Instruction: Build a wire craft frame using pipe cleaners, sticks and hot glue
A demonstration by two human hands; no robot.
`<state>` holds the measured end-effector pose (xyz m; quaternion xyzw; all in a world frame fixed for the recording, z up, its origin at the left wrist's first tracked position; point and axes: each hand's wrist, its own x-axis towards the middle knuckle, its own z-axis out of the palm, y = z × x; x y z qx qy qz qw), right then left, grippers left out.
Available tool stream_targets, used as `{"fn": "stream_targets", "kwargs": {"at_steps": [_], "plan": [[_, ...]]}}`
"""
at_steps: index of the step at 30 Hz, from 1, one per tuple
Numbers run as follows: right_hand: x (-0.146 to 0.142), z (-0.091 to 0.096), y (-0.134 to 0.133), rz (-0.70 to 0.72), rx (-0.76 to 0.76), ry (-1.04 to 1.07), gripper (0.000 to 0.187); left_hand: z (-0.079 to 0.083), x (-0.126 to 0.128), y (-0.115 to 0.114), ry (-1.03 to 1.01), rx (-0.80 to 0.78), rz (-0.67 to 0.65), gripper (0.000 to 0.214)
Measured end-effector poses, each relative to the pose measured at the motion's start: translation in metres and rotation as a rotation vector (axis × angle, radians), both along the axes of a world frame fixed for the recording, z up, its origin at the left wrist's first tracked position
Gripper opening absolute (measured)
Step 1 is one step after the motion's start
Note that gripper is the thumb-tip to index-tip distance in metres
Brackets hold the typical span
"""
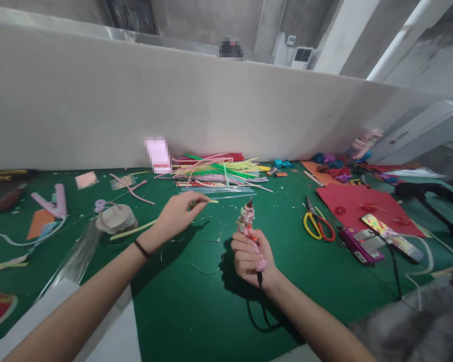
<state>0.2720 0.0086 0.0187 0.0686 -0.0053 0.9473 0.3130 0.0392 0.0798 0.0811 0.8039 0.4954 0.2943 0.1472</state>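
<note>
A pale yellow-green pipe cleaner (134,230) runs beneath my left wrist, and a short yellow-green end pokes out past the fingertips. My left hand (175,215) pinches it between thumb and forefinger above the table. Wrapped in my right hand (253,259) is a pink pen-shaped tool (248,217) with a dark pointed tip facing up. Its black cord (259,279) drops from the bottom of the fist, and small bits of colour cling around its neck. Between the hands, a thin wire ring (204,272) with a crossing wire lies flat on the green table.
Bundled pipe cleaners (219,168) lie along the white partition (98,100). To the right are scissors (314,223), a red sheet (347,201) and a purple power strip (360,246). On the left sit a pink glue gun (60,201), a wire spool (117,218) and white paper (117,327).
</note>
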Motion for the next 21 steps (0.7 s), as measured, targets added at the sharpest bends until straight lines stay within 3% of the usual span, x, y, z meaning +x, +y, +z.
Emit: {"fn": "stream_targets", "kwargs": {"at_steps": [3, 5, 10, 12, 15, 21], "plan": [[-0.002, -0.001, -0.001, 0.022, -0.039, 0.032, 0.037, -0.011, 0.009, 0.029, 0.087, 0.106, 0.014, 0.028], [-0.002, -0.002, -0.001, 0.026, -0.069, 0.032, 0.038, -0.016, 0.018, 0.033, 0.037, 0.128, 0.027, 0.036], [-0.001, -0.002, -0.002, 0.021, -0.108, -0.026, 0.042, -0.009, 0.047, -0.008, -0.252, -0.068, -0.190, 0.040], [-0.002, -0.002, -0.002, 0.025, -0.103, -0.041, 0.042, -0.002, 0.059, -0.025, -0.309, -0.067, -0.221, 0.038], [-0.003, -0.002, -0.003, 0.039, -0.079, -0.052, 0.042, 0.006, 0.070, -0.037, -0.348, -0.024, -0.188, 0.030], [-0.003, -0.003, -0.003, 0.041, -0.084, -0.091, 0.044, 0.008, 0.070, -0.035, -0.351, -0.076, -0.111, 0.021]]}}
